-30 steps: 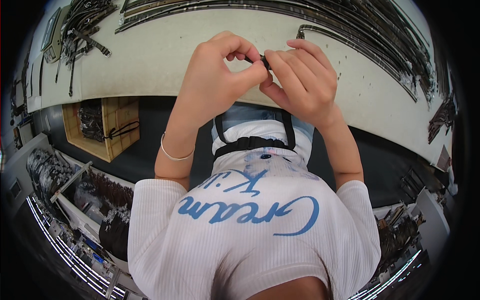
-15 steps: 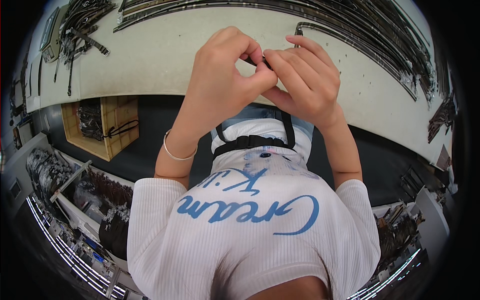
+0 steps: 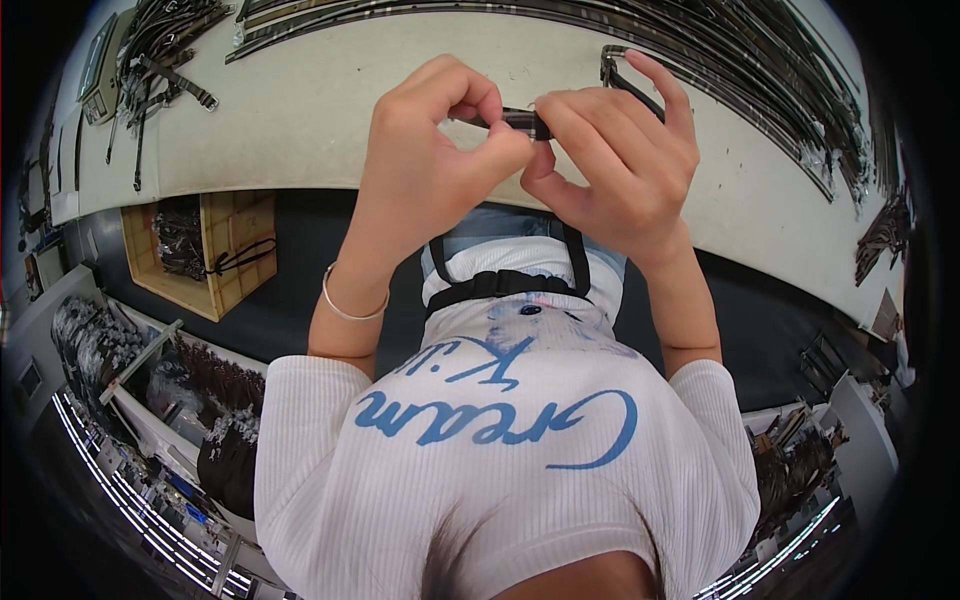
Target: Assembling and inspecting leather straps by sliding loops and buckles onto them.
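Observation:
Between my two hands, above the table's near part, is a dark belt (image 3: 520,121) with a short stretch showing. My left hand (image 3: 432,150) pinches it between thumb and fingers. My right hand (image 3: 622,165) grips it where a darker band, perhaps the belt loop, crosses the strap. This hand's little finger sticks up and away. Beyond the right hand, a dark metal buckle (image 3: 608,66) shows with strap beside it. My fingers hide the rest of the belt.
Many belts (image 3: 740,75) lie in long rows across the pale table (image 3: 300,130). A tangled pile of belts (image 3: 165,55) lies at the far left. Below the table's left edge stands a yellow crate (image 3: 240,250) with dark goods inside.
My hands have moved slightly apart, baring more of the strap and the dark band between them. The right hand's little finger is raised higher, and the buckle has shifted slightly right.

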`<action>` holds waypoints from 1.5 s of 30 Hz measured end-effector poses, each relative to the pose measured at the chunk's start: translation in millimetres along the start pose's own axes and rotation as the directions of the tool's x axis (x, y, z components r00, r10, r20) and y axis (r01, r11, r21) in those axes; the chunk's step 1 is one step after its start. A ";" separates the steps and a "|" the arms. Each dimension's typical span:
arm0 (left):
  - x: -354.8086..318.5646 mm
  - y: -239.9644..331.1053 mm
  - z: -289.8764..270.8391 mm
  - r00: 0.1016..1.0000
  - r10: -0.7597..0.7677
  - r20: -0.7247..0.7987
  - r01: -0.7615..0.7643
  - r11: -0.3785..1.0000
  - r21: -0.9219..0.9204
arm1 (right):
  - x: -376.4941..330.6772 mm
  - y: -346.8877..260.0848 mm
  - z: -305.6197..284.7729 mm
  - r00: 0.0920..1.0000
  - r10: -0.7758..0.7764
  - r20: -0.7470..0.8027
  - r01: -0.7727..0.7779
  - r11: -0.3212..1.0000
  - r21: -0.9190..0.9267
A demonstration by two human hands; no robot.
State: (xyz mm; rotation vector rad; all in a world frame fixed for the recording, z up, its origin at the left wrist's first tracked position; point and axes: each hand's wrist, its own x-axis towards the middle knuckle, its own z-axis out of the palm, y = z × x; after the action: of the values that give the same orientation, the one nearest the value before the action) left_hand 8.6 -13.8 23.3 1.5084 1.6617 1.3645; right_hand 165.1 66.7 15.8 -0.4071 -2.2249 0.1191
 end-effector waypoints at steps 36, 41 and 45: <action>-19.0 -45.8 -66.2 0.938 -0.173 0.301 0.330 0.713 -0.619 | -61.9 44.2 -25.4 0.417 0.888 0.194 -0.837 0.292 0.462; -23.3 -57.4 -66.6 0.945 -0.213 0.250 0.328 0.596 -0.733 | -93.6 45.3 -19.9 0.009 0.416 0.909 -0.574 -0.743 0.346; -26.7 -57.4 -68.6 0.945 -0.190 0.268 0.328 0.512 -0.794 | -93.0 56.6 2.6 0.061 0.378 0.924 -0.343 -0.861 0.375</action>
State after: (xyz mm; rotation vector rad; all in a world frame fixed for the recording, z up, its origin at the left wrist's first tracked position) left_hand -68.6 -54.5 -9.8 0.7095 0.8287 1.4932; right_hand 231.7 89.5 -67.2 -1.0183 -0.2375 2.5289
